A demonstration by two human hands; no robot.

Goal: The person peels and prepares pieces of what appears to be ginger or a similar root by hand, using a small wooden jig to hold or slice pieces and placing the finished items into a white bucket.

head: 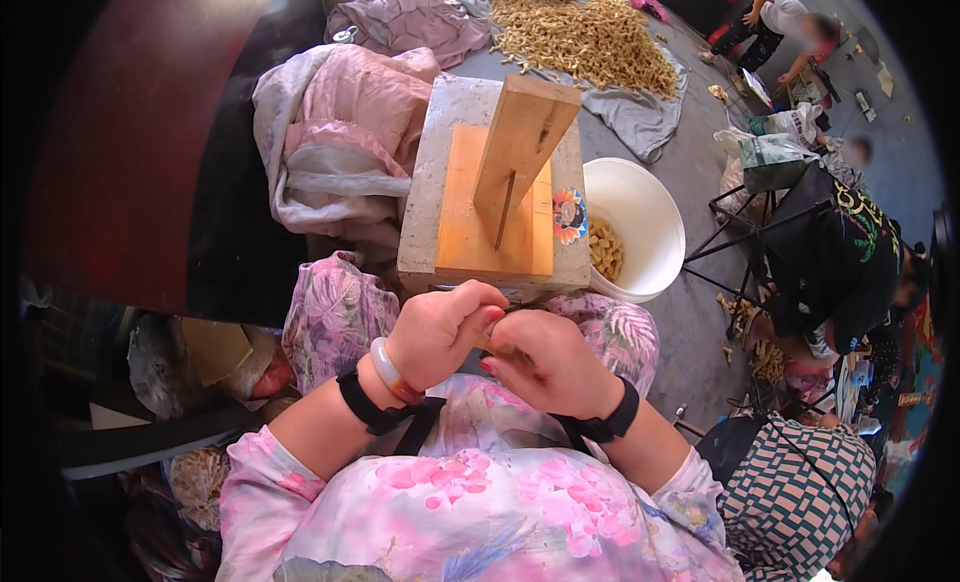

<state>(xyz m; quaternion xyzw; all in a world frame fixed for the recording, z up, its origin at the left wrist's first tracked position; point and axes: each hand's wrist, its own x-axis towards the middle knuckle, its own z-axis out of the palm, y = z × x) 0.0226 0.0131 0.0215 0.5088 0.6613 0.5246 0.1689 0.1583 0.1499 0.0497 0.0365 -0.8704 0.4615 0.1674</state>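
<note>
My left hand [439, 330] and my right hand [551, 360] meet above my lap, thumbs and fingers pinched on a small tan piece [491, 343]; most of it is hidden by the fingers, so its kind cannot be told. Just beyond the hands stands a grey box [420, 237]. On the box lies a wooden board [465, 244] with an upright wooden block [525, 131] on it, and a thin brown rod [505, 210] slants down in front of the block. To the right of the box, a white bucket [652, 229] holds tan chunks [604, 248].
A large heap of tan pieces [585, 38] lies on a grey cloth [637, 120] on the floor ahead. Pink and white fabric [345, 147] is bundled left of the box. Several people sit or bend at the right, near a black-framed stool [739, 237].
</note>
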